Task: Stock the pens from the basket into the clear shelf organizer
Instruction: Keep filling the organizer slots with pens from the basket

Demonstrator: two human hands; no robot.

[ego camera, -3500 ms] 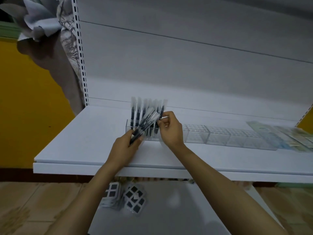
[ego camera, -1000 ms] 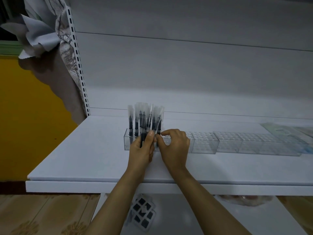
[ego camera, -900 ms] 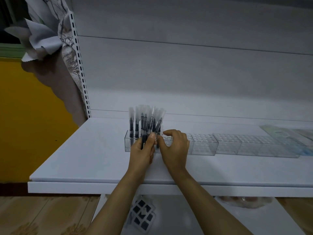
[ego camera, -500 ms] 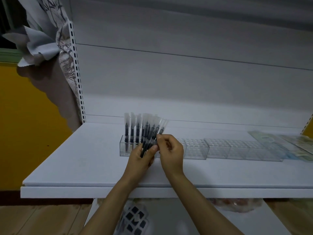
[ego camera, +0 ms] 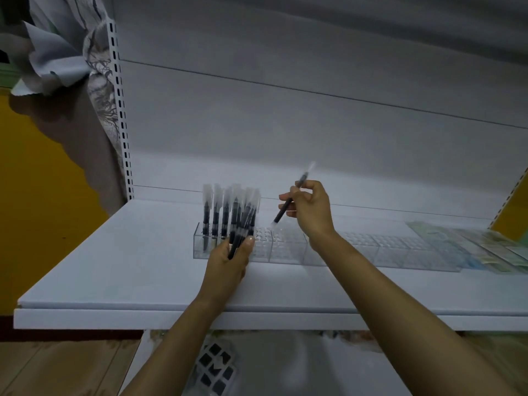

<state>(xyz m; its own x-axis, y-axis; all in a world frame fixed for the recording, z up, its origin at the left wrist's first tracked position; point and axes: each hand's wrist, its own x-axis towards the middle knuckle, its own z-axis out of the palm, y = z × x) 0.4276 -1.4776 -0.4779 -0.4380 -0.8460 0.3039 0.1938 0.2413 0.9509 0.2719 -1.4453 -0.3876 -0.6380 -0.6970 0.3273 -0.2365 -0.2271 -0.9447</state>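
Observation:
A long clear shelf organizer (ego camera: 288, 247) with a grid of holes lies on the white shelf (ego camera: 120, 270). Several black pens in clear sleeves (ego camera: 213, 215) stand upright in its left end. My left hand (ego camera: 228, 261) grips a bunch of pens (ego camera: 243, 227) in front of that end. My right hand (ego camera: 310, 208) pinches a single pen (ego camera: 288, 202), tilted, with its lower tip just above the organizer's holes to the right of the standing pens. The basket is not in view.
Flat packets (ego camera: 491, 244) lie at the shelf's right end. A lower shelf holds black-and-white cube puzzles (ego camera: 215, 367). A perforated upright (ego camera: 121, 110) and draped cloth (ego camera: 71, 52) stand at the left, with a yellow wall behind.
My right hand has drawn one pen out of the bunch and carried it up and to the right, over the organizer. My left hand stays put with the bunch.

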